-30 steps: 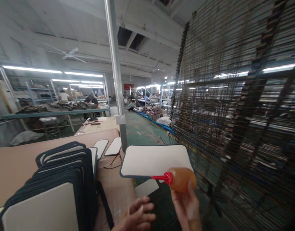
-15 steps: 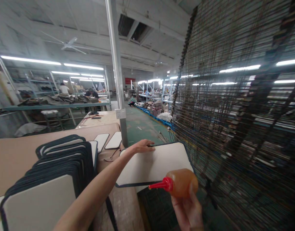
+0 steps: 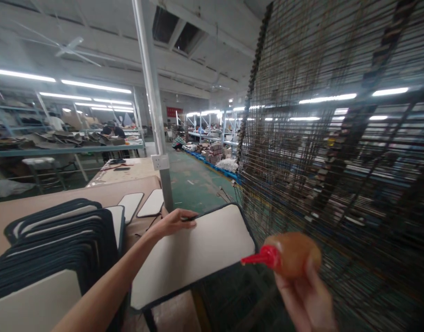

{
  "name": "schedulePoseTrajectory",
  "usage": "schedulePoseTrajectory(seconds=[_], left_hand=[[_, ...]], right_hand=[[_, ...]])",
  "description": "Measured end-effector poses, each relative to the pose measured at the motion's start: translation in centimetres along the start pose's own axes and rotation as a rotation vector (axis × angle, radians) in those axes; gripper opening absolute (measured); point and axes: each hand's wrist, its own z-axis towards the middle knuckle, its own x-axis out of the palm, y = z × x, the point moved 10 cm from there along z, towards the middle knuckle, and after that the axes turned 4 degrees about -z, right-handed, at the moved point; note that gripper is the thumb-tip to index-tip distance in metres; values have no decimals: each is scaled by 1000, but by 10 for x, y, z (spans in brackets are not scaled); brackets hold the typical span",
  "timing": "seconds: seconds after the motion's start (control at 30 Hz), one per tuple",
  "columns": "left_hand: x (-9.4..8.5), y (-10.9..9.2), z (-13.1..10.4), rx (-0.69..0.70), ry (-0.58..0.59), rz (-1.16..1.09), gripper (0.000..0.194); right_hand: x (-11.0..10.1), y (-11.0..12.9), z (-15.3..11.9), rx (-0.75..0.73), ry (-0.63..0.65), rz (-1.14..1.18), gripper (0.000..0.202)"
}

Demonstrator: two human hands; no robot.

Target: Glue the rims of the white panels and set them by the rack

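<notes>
A cream panel with rounded corners and dark edging (image 3: 212, 246) juts out past the table edge, tilted. At its far long edge, my left hand (image 3: 175, 222) is closed, gripping the border. My right hand (image 3: 308, 295) is wrapped round a squeeze bottle of amber glue-like liquid (image 3: 298, 254), held on its side to the right of the panel. Its red nozzle (image 3: 262, 259) points left, with the tip close to the panel's near right corner. Left of my forearm stands a row of similar dark-edged panels (image 3: 64, 246).
Two small cream pieces (image 3: 151, 203) lie on the brown-covered table (image 3: 134, 185). Behind them rises a metal post with a socket box (image 3: 159, 161). A tall wire rack (image 3: 301, 152) fills the right side. Green floor (image 3: 187, 182) runs back along a blue pallet with piled goods.
My view has turned right. The panel has swung, its near left end coming closer to me. My left hand now grips its edge. The bottle has moved right, away from the panel.
</notes>
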Motion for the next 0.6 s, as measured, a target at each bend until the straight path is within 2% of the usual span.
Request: schedulePoseTrajectory(seconds=[0.1, 0.2, 0.27, 0.4, 0.6], left_hand=[[10, 3, -19, -47, 104, -89, 39], [21, 1, -32, -24, 227, -87, 40], [26, 0, -37, -2, 294, -66, 40], [35, -2, -46, 0, 421, -44, 39], [44, -15, -52, -50, 423, -50, 39]], right_hand=[[38, 59, 7, -273, 81, -99, 38], [63, 92, 12, -435, 168, -224, 43], [68, 101, 14, -476, 208, -293, 44], [66, 105, 16, -483, 258, -340, 39], [67, 111, 17, -461, 355, -353, 44]])
